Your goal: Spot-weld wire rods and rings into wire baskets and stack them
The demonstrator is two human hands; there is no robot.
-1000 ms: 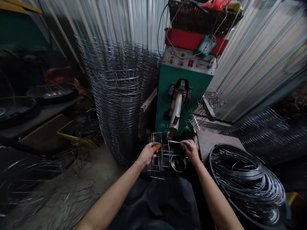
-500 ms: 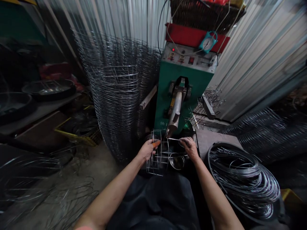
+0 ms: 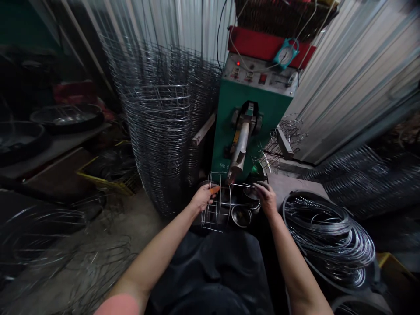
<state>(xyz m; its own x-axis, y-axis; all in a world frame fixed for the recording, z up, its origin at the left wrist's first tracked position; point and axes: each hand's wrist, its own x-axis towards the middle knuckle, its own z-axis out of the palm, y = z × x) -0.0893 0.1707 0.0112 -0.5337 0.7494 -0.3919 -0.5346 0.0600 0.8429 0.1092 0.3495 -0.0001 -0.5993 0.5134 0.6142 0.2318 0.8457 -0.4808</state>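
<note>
My left hand (image 3: 202,199), with an orange cover on one fingertip, is closed on the left side of a small wire cage frame (image 3: 216,206). My right hand (image 3: 266,197) pinches a thin wire rod (image 3: 241,185) that runs left to the cage's top. Both hands hold this work just under the metal electrode arm (image 3: 239,151) of a green welding machine (image 3: 252,113). A small steel bowl (image 3: 241,215) sits below, between my hands.
Tall stacks of finished wire frames (image 3: 160,131) stand left of the machine. A tub of coiled wire rings (image 3: 328,236) lies at my right. Loose wire parts (image 3: 282,135) sit on the ledge beside the machine. Black pans (image 3: 65,118) rest on a bench at left.
The view has shifted slightly. My right hand has moved a little right along the rod; the left hand keeps its hold on the cage.
</note>
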